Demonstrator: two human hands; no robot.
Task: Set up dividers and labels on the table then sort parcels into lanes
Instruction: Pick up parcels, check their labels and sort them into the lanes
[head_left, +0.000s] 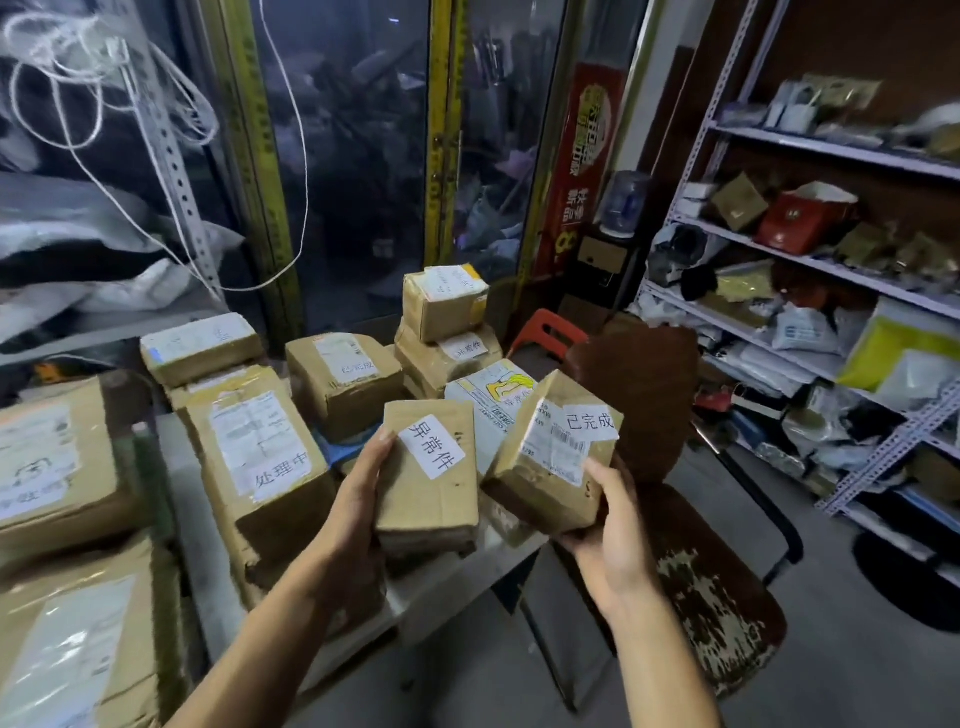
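- Parcels crowd the worktop (197, 525) from 9 to 12 o'clock, several already labelled, so sorting looks well underway; no dividers are visible.
- Left hand (358, 493) has its grip closed around a brown parcel (428, 499) labelled 异常件.
- Right hand (608, 540) holds a second parcel (545, 467) labelled 已完成, at 1 o'clock.
- Both parcels are held above the worktop, unplaced.
- Shelves (831, 270) at 3 o'clock hold bags and boxes.

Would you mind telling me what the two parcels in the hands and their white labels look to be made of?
Both parcels, left and right, look like brown corrugated cardboard, matte, creased, partly under glossy tape. The white labels look like plain printed paper.
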